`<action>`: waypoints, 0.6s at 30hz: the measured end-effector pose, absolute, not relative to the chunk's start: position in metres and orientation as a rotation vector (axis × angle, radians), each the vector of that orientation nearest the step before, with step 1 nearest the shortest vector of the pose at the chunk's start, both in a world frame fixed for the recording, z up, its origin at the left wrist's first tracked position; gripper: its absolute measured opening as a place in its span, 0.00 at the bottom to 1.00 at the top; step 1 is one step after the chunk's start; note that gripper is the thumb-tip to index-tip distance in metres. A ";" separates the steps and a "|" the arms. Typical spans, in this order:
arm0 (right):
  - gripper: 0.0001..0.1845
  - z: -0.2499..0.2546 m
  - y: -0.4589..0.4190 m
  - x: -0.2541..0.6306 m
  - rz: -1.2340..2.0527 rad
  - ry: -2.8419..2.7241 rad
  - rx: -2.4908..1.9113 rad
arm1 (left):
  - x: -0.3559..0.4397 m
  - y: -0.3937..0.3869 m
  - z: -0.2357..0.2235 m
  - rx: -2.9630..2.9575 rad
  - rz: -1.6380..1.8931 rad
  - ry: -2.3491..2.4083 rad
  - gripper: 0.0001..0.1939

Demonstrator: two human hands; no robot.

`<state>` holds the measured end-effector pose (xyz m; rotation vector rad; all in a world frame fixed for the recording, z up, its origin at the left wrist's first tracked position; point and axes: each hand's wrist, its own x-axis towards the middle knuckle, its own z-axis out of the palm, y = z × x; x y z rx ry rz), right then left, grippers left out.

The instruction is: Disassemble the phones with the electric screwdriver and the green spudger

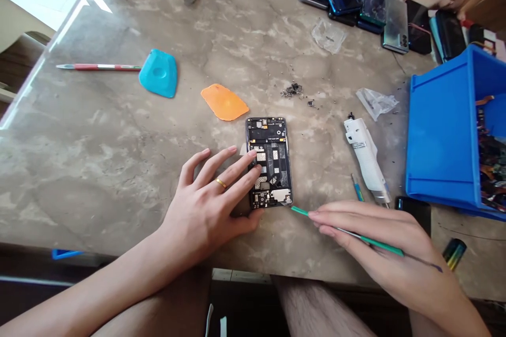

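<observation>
The spread left hand (207,200) touches the opened phone (275,155) at its left edge. The right hand (389,245) pinches a slim green tool (300,211) near the lower right corner, above marbled table (118,168).

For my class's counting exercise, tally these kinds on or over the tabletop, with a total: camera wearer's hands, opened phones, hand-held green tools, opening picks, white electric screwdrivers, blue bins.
Hands, left hand and right hand: 2
Opened phone: 1
Green tool: 1
Opening picks, blue pick and orange pick: 2
White electric screwdriver: 1
Blue bin: 1
Total: 8
</observation>
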<state>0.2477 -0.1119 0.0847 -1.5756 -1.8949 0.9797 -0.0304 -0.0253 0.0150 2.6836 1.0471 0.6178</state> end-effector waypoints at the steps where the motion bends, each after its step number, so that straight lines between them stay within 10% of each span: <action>1: 0.18 0.086 -0.108 0.249 0.998 -1.905 -1.565 | -0.030 -0.025 0.015 2.683 0.620 1.047 0.24; 18: 0.17 0.110 -0.082 0.226 0.965 -2.169 -1.447 | -0.030 -0.025 0.013 2.672 0.679 1.051 0.22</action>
